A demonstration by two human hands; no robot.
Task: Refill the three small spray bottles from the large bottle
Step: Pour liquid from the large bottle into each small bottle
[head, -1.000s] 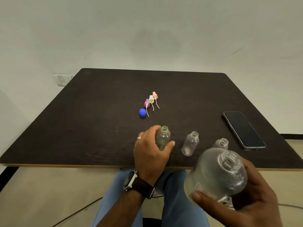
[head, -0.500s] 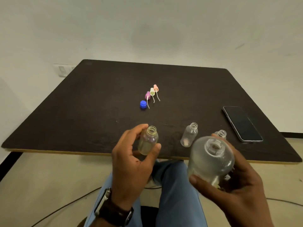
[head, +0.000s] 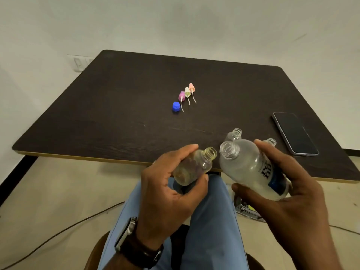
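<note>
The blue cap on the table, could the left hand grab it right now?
Probably not yet. The path to the blue cap looks clear, but the left hand is wrapped around a small bottle, held off the table, so it would need to put that down first.

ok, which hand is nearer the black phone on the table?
Right. The right hand, holding the large clear bottle, sits just below-left of the black phone; the left hand is farther left.
</note>
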